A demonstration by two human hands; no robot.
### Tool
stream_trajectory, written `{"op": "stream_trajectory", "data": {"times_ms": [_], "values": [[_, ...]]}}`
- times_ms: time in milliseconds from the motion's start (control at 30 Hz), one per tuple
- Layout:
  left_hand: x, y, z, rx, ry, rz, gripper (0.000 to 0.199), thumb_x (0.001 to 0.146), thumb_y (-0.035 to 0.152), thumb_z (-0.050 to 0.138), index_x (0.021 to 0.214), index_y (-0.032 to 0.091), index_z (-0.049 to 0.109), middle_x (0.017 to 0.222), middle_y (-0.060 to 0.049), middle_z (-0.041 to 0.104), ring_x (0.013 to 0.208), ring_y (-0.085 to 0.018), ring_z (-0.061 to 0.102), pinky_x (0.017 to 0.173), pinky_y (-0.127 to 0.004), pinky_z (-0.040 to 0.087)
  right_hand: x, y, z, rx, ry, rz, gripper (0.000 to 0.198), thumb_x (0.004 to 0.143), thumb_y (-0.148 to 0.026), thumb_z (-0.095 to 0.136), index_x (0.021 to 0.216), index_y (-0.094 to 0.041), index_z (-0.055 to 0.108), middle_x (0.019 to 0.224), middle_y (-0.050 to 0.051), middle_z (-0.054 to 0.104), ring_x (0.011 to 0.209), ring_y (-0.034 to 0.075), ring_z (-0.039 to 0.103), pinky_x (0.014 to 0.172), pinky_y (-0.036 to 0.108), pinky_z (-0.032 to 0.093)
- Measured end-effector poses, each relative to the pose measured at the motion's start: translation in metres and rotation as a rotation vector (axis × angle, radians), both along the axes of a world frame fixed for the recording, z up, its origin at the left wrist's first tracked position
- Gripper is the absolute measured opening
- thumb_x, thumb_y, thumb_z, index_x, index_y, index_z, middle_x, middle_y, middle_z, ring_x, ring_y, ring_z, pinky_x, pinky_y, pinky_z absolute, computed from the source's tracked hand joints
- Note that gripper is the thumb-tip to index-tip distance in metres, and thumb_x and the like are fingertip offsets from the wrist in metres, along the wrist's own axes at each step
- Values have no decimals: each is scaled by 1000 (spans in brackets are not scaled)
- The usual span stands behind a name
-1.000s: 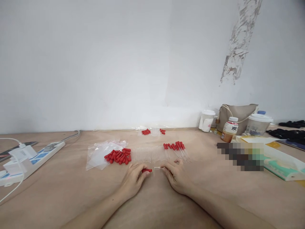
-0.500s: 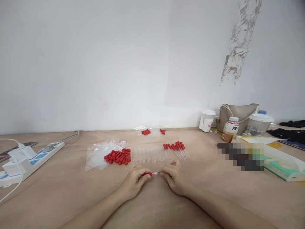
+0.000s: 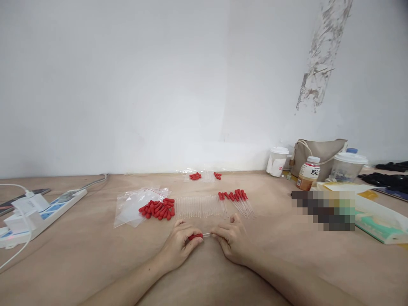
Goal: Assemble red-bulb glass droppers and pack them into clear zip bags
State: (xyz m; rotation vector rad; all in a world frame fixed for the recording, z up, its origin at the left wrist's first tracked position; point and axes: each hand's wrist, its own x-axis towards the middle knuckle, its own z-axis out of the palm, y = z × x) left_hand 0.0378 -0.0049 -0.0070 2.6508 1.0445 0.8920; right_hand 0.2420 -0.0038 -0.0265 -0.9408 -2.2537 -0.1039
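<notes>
My left hand (image 3: 180, 244) pinches a red rubber dropper bulb (image 3: 195, 236) between thumb and forefinger. From the bulb a thin clear dropper tube (image 3: 206, 234) points right, its far part in the closed fingertips of my right hand (image 3: 231, 239). Just beyond the hands lies a row of clear dropper tubes (image 3: 199, 207). To its left is a pile of loose red bulbs (image 3: 157, 209), partly on clear zip bags (image 3: 129, 212). Several droppers with red bulbs fitted (image 3: 237, 196) lie side by side at the row's right end.
A plastic bag with more red bulbs (image 3: 195, 176) lies by the wall. On the left is a power strip (image 3: 52, 212) with chargers and cables. At right stand a paper cup (image 3: 276, 163), a bottle (image 3: 308, 174), a grey bag (image 3: 321, 155) and a white tray (image 3: 387, 216).
Both hands have shifted slightly, still pinching bulb and tube. More of the red bulb shows between my left thumb and forefinger, and my right fingertips sit slightly further left along the tube.
</notes>
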Motion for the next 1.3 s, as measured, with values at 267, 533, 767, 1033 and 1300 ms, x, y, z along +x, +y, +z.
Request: {"op": "stream_trajectory", "data": {"times_ms": [267, 533, 767, 1033, 1300], "values": [[0, -3, -1, 87, 21, -59, 13, 84, 21, 45, 80, 18, 58, 68, -1, 58, 65, -14, 52, 76, -32, 34, -8, -8, 0, -109, 39, -3, 20, 80, -15, 41, 78, -24, 58, 68, -4, 64, 57, 10, 47, 70, 28, 20], [0, 0, 1, 136, 59, -92, 12, 84, 19, 46, 84, 19, 58, 72, -1, 60, 69, -15, 52, 79, -34, 34, -12, -10, 2, -179, 15, 10, 25, 85, -17, 35, 75, -21, 57, 67, -3, 64, 58, 10, 48, 71, 27, 24], [-12, 3, 2, 183, 6, -8, 19, 85, 21, 46, 103, 23, 54, 91, -4, 59, 85, -19, 51, 82, -37, 35, -9, -16, 15, -19, -158, -107, 20, 82, -23, 41, 76, -21, 60, 78, 2, 61, 78, 16, 48, 70, 30, 24], [-21, 1, -1, -38, -56, 75, 28, 82, 20, 47, 110, 24, 48, 105, -6, 47, 92, -20, 49, 77, -32, 43, 32, 36, 25, -233, 113, -662, 28, 79, -27, 40, 62, -20, 61, 69, 3, 64, 70, 17, 54, 72, 31, 27], [-21, 3, -5, -31, -4, 84, 19, 80, 19, 49, 97, 22, 55, 107, -7, 45, 84, -18, 52, 70, -30, 45, 48, 81, 25, -342, 12, -952, 27, 74, -30, 43, 60, -17, 62, 69, 8, 64, 70, 21, 57, 74, 36, 28]]}}
